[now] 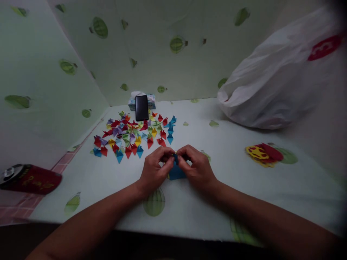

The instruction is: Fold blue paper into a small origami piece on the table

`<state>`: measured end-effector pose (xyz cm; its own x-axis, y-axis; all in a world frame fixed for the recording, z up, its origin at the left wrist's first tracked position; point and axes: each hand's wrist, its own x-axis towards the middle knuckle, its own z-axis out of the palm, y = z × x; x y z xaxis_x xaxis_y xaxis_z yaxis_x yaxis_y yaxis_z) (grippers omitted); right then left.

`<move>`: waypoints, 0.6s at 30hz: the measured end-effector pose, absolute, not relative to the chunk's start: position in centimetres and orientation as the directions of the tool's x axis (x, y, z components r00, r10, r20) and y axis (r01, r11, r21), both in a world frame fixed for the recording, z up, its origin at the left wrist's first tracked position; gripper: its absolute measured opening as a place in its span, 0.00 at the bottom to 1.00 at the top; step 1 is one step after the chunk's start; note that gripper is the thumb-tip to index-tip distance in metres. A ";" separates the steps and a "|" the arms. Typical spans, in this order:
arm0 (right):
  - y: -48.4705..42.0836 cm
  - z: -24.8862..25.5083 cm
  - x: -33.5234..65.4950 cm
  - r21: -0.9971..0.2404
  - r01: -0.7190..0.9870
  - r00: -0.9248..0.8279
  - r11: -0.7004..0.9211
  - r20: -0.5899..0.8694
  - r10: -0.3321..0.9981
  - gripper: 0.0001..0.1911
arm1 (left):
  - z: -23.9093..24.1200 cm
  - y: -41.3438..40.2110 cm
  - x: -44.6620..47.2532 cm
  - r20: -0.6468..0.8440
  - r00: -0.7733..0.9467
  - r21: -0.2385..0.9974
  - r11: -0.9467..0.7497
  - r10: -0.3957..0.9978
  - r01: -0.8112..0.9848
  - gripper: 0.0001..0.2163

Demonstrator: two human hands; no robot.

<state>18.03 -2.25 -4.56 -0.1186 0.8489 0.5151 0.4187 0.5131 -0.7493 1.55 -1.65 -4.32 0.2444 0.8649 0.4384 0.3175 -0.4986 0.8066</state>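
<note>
Head view: left hand (154, 170) and right hand (197, 167) meet at near centre of table (233, 187), fingertips pinched shut on blue paper piece (176, 172) — piece lies between both hands, equally near each. Pile of folded paper triangles (135, 135) beyond, far-left.

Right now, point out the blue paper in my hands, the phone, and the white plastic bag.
blue paper (176, 174): head view, lower folded part.
phone (141, 107): head view, screen centre.
white plastic bag (273, 79): head view, crumpled side.
</note>
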 end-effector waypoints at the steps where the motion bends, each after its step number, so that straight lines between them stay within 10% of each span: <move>1: -2.2 -4.6 18.0 -0.750 0.420 -0.117 0.512 0.515 0.849 0.05 | -4.3 -1.6 1.6 0.437 0.245 0.807 -0.497 0.866 0.319 0.05; 18: -2.4 -4.2 17.9 -0.787 0.390 -0.091 0.479 0.484 0.870 0.06 | -4.2 -1.6 1.5 0.505 0.257 0.733 -0.567 0.824 0.376 0.05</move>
